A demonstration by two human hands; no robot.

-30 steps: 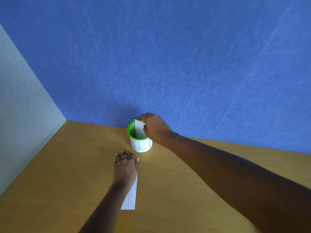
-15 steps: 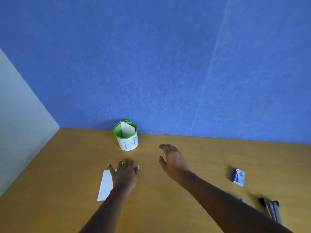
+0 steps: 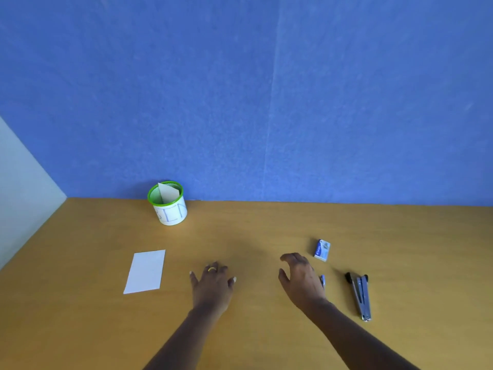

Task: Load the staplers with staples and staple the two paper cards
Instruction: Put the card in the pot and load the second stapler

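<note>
Hovering right hand (image 3: 301, 280), fingers (image 3: 289, 257) loosely curled.

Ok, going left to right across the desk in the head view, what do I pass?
paper card → green-rimmed cup → left hand → right hand → staple box → stapler

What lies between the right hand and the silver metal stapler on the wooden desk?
Only a small blue object, partly hidden by the right hand, lies on the wooden desk between it and the silver metal stapler.
</note>
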